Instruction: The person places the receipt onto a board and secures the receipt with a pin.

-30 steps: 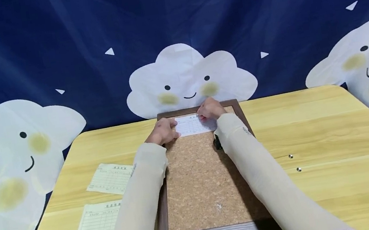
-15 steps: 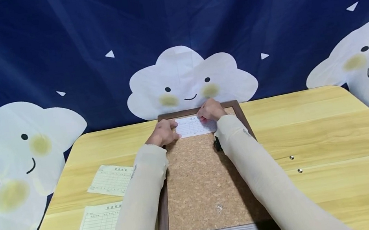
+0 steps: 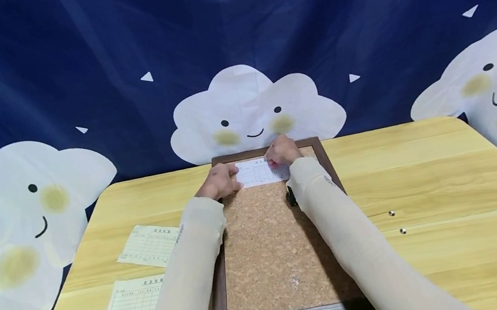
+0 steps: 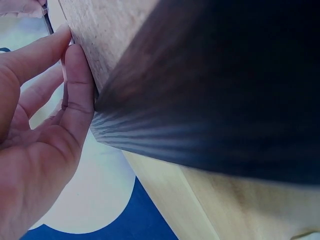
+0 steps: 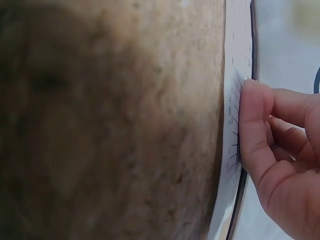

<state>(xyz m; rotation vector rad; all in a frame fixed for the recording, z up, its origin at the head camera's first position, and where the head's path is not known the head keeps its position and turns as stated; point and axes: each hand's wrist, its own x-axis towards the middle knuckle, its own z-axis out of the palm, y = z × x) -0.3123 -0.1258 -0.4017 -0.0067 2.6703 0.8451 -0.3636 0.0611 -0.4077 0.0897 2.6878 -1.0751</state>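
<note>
A white printed form slip [image 3: 253,173] lies at the top of a cork board [image 3: 267,248] with a dark wooden frame. At the slip's left edge, my left hand [image 3: 219,180] rests on the board with thumb and forefinger spread. Its fingertips touch near the slip's corners. My right hand [image 3: 282,150] is over the upper right part of the slip. In the right wrist view, the thumb [image 5: 255,130] lies against the paper [image 5: 231,100] and the forefinger meets its tip. Whether anything small sits under these fingertips is hidden.
Two small silver thumbtacks [image 3: 392,213] lie on the wooden table [image 3: 453,167] to the right of the board. Two pale green form slips [image 3: 148,245] lie to the left, partly covered by the left sleeve. A blue cloud-print cloth [image 3: 115,35] hangs behind the table.
Both hands and the slip keep nearly the same place on the board. The whole head view has shifted slightly downward.
</note>
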